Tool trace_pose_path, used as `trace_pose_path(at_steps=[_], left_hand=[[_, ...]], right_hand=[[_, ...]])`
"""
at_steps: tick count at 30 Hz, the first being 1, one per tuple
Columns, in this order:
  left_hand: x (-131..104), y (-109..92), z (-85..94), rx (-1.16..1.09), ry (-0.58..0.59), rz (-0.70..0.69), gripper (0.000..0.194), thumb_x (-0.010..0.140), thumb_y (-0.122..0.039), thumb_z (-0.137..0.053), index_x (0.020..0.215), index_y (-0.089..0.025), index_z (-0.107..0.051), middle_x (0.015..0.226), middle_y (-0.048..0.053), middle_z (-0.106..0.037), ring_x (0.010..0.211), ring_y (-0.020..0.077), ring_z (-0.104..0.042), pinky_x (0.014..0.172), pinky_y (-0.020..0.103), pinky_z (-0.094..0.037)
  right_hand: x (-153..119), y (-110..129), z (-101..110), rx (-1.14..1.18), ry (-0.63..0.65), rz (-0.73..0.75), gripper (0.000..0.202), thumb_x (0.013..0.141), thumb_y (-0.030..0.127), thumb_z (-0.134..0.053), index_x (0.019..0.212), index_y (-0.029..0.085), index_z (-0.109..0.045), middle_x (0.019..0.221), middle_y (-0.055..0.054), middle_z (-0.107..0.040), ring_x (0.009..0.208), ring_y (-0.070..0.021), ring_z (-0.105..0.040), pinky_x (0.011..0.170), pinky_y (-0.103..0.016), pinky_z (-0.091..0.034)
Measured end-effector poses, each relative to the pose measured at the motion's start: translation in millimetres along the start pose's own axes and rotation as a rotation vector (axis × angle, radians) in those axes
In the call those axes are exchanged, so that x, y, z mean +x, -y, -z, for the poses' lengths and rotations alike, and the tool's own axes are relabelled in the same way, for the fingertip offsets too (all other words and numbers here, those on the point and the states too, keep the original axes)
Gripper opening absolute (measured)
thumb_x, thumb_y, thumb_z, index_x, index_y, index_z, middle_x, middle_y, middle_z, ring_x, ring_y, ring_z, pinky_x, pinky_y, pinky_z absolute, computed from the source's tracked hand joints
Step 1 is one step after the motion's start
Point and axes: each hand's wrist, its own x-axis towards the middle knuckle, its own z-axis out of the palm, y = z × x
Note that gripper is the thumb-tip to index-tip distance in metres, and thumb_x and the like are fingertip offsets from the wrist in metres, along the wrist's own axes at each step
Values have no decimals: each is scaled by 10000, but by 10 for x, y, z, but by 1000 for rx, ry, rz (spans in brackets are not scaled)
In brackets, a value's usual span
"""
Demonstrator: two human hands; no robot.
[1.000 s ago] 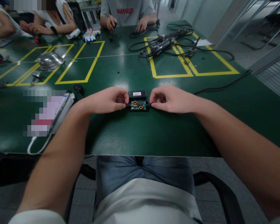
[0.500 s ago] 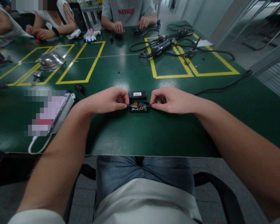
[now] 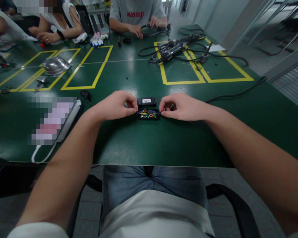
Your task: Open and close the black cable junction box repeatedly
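A small black case [image 3: 148, 114] lies open on the green table, showing a circuit board with copper coils and coloured wires. Directly behind it is a ribbed black cover [image 3: 146, 101] with a white label. My left hand [image 3: 123, 105] pinches the black cable end at the left side of the case. At the right side, my right hand [image 3: 176, 106] pinches the other cable end between thumb and finger. A black cable [image 3: 234, 94] runs off to the right from behind my right wrist.
A phone [image 3: 57, 122] with a white cord lies left of my forearm, near a round black plug [image 3: 85, 95]. Farther back are yellow tape outlines, a metal bowl-shaped part [image 3: 56, 65] and tangled cables with dark tools [image 3: 173, 51]. Other people sit across the table [image 3: 129, 132].
Both my hands stay at the case, with barely any shift. Across the table, a person's hands have lifted a looped black cable. The view has shifted slightly.
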Motion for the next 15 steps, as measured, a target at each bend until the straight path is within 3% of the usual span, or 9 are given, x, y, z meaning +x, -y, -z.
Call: trace_pose_path(at_steps=[5, 8, 11, 15], left_hand=[[67, -24, -163, 78, -249, -31, 351, 954, -283, -704, 1244, -196, -880, 1333, 125, -801, 1139, 274, -751, 1085, 445, -603], [109, -9, -238, 81, -265, -46, 385, 1034, -299, -659, 1340, -225, -880, 1504, 133, -777, 1338, 310, -729, 1200, 493, -568], [138, 20, -275, 62, -221, -38, 338, 1027, -311, -705, 1288, -240, -907, 1498, 113, -808, 1359, 320, -742, 1223, 490, -559], [150, 50, -285, 40, -224, 12, 299, 984, -303, -769, 1239, -239, -913, 1316, 97, -881, 1225, 303, -783, 1132, 448, -591]], right_hand=[[-14, 26, -23, 4, 6, -6, 175, 827, 386, -789, 889, 237, -720, 778, -7, -699, 717, -191, -616, 696, -340, -459], [-23, 28, -33, 0, 8, 11, 172, 808, 366, -784, 889, 242, -698, 800, -8, -694, 731, -191, -615, 707, -337, -470], [-22, 16, -36, 3, 17, 7, 160, 791, 328, -783, 894, 243, -695, 820, -12, -702, 742, -191, -614, 711, -334, -472], [-11, 1, -36, -6, 13, -4, 136, 775, 292, -771, 882, 246, -701, 811, -10, -702, 729, -191, -612, 700, -336, -468]])
